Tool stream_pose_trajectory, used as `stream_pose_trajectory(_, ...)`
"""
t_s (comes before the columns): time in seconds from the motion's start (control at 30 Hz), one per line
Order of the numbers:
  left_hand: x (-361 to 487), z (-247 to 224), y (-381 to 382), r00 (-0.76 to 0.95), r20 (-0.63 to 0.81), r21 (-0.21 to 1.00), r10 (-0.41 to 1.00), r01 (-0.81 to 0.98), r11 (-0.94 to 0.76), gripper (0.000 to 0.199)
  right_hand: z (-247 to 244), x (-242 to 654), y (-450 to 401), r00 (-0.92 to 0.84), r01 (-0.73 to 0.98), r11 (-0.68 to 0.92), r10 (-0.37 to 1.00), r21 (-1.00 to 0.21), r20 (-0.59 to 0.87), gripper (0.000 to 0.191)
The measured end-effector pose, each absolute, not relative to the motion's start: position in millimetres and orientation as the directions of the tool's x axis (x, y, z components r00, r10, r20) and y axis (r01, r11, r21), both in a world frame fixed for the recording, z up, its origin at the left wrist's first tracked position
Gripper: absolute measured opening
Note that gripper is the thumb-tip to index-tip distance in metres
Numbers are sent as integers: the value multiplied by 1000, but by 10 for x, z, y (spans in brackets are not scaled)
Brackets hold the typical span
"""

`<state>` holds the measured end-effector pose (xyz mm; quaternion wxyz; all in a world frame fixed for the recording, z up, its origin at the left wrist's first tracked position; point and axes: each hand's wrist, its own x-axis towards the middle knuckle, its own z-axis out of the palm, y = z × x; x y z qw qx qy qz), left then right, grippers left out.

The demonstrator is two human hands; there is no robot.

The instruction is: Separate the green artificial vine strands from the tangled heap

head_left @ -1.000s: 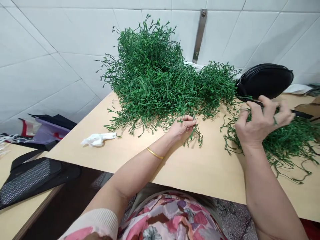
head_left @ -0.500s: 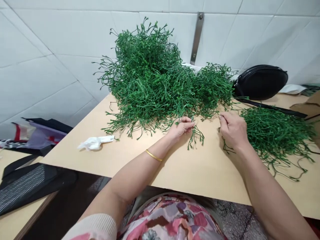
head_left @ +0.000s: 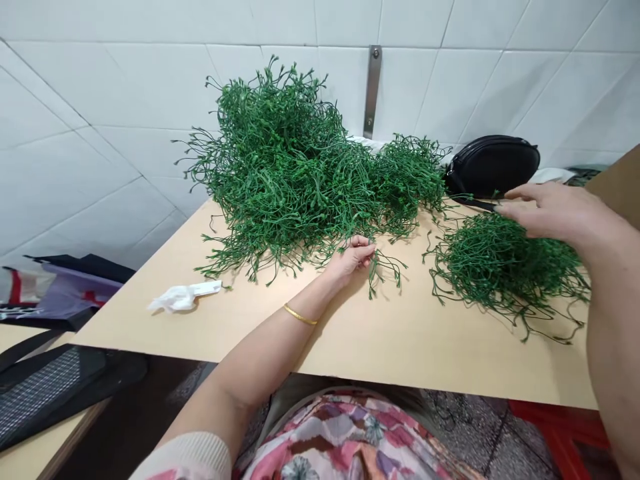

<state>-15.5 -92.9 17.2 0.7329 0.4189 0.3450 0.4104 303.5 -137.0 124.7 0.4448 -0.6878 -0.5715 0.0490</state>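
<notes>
Two hands (head_left: 351, 260) (head_left: 560, 212) inside tabletop edge (head_left: 400, 380)

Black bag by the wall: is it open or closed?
Closed, as far as this view shows: the black bag has its zip running along the top, and no gap shows.

On the pale worktop (head_left: 425, 347), the left hand (head_left: 354, 260) pinches a thin green sprig (head_left: 385, 269) at the edge of a large heap of stems (head_left: 285, 173), while the open right hand (head_left: 560, 212) hovers over a smaller heap (head_left: 505, 270), near a black pouch (head_left: 493, 167).
</notes>
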Motion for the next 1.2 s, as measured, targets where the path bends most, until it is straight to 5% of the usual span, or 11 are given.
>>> stream_pose_trajectory(0.13,-160,180,-934,482,-165,884,860,-315,345,14,1354,3034,-1414,456,545,-291,890,-787,-14,9)
stream_pose_trajectory(0.23,-160,199,-944,511,-183,876,840,-303,376,13,1323,2874,-1528,552,425,-165,826,-890,110,13)
stream_pose_trajectory(0.33,-160,202,-955,502,-212,873,838,-287,393,14,1259,2546,-1624,591,559,-16,709,-829,385,17)
stream_pose_trajectory(0.4,-161,202,-966,486,-215,875,847,-290,388,15,1174,2241,-1638,505,613,46,746,-789,435,17)
stream_pose_trajectory(0.53,-166,207,-983,462,-183,891,868,-296,345,18,827,1632,-1537,154,657,102,952,-747,265,17)
stream_pose_trajectory(0.7,-166,181,-965,448,-116,947,887,-219,235,16,399,1261,-1447,-122,679,238,969,-695,213,20)
stream_pose_trajectory(0.9,-173,151,-976,522,-58,984,851,-112,135,17,323,1264,-1440,-135,612,235,972,-755,193,22)
stream_pose_trajectory(1.2,-185,215,-1006,596,-58,998,801,34,47,11,250,1312,-1437,-143,696,205,979,-688,147,11)
